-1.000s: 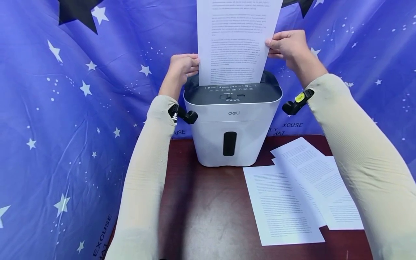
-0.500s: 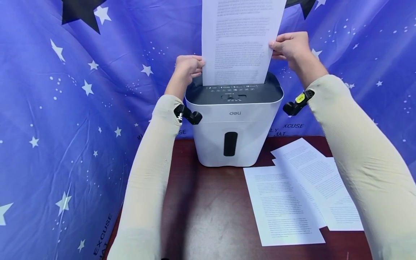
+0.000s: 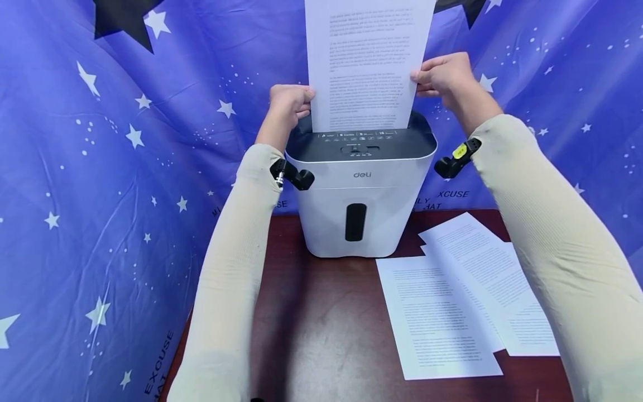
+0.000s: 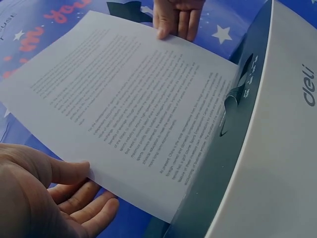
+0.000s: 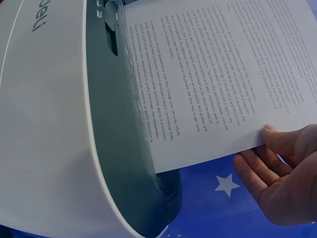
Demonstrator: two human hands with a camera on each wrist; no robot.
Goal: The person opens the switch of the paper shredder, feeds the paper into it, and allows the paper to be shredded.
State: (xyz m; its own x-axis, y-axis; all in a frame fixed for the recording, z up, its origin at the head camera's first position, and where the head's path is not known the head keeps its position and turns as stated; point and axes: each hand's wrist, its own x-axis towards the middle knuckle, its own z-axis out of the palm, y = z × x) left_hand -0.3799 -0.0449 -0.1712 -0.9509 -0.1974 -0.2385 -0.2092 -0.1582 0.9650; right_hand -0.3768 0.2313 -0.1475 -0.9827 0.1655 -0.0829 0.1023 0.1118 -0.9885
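A printed sheet of paper (image 3: 369, 61) stands upright, its lower edge at the slot in the dark top of a white paper shredder (image 3: 361, 195) marked "deli". My left hand (image 3: 291, 103) pinches the sheet's left edge between thumb and fingers, low and close above the shredder. On the other side my right hand (image 3: 444, 78) pinches the right edge, slightly higher. In the left wrist view the thumb of the left hand (image 4: 54, 193) lies over the sheet's margin. The right wrist view has the right hand (image 5: 287, 168) gripping the opposite margin. How far the edge sits inside the slot is hidden.
Several printed sheets (image 3: 437, 318) lie overlapping on the dark red table (image 3: 326, 335), to the right of the shredder and partly under the right sleeve. A blue curtain with stars (image 3: 125, 195) hangs behind and along the left side.
The sheet and both hands shifted slightly right, then the sheet and right hand came back a little left. The right hand sits slightly lower than before. Both grips on the paper stay.
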